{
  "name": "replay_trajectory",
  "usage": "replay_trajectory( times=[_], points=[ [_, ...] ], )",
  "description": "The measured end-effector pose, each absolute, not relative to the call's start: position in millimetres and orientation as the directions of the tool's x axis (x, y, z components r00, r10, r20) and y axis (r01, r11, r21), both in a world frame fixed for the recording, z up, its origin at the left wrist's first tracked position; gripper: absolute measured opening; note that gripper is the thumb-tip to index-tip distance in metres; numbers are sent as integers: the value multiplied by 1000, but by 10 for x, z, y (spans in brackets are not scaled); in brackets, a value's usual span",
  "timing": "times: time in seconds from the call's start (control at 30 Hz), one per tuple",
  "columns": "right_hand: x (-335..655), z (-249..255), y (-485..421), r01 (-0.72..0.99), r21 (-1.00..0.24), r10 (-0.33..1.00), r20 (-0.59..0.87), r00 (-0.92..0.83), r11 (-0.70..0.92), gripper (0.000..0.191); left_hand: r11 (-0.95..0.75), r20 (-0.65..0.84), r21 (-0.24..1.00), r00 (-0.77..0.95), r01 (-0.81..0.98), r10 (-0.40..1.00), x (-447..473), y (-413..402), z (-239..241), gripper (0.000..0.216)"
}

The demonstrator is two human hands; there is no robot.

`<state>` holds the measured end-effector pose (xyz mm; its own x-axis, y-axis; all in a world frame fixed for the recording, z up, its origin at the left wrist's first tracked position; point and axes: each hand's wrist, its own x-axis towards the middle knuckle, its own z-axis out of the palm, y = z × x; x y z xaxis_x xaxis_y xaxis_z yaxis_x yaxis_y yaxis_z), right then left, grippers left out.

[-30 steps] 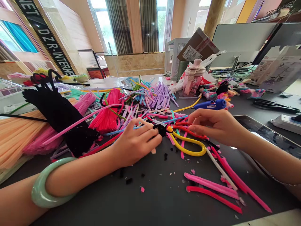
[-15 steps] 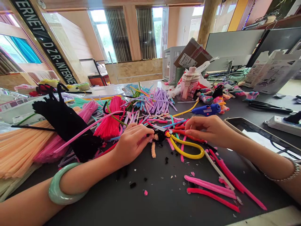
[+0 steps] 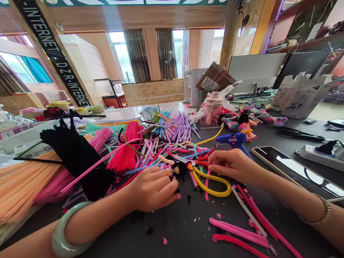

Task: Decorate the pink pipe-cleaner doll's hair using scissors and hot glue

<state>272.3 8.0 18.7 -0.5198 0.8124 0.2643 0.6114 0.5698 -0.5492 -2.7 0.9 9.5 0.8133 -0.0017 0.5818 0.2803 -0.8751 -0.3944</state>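
Both hands closed: left hand (image 3: 154, 188) pinching black pipe-cleaner figure (image 3: 180, 168), right hand (image 3: 232, 165) gripping scissors (image 3: 206, 175) w/ yellow handle.

A dark grey table (image 3: 188, 233) carried heaps of pipe cleaners: a peach bundle (image 3: 21, 182) at the left edge, a black bunch (image 3: 77, 157) beside it, a hot-pink tuft (image 3: 126, 150) and lilac pieces (image 3: 182, 125) further back. Pink strips (image 3: 239, 233) lay near the front. A blue glue gun (image 3: 235, 140), a phone (image 3: 292, 166), black scissors (image 3: 298, 133) and a white power strip (image 3: 317, 154) lay to the right.
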Motion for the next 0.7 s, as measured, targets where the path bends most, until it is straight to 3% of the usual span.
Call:
replay_trajectory(
  times=[0.13,0.4,0.53,0.7],
  points=[
    [2713,181,86,626,-533,814,259,-520,569,27,-837,485,-509,871,200,-86,-6,-27,114,34],
    [2695,186,117,558,-595,799,276,-534,579,20,-866,469,-429,883,256,28,1,-19,140,48],
    [2694,181,119,569,-534,771,312,-555,625,17,-870,527,-411,850,270,15,2,-31,146,46],
    [2682,202,123,555,-549,770,315,-555,625,17,-873,667,-400,742,278,-69,11,-32,76,41]
  ],
)
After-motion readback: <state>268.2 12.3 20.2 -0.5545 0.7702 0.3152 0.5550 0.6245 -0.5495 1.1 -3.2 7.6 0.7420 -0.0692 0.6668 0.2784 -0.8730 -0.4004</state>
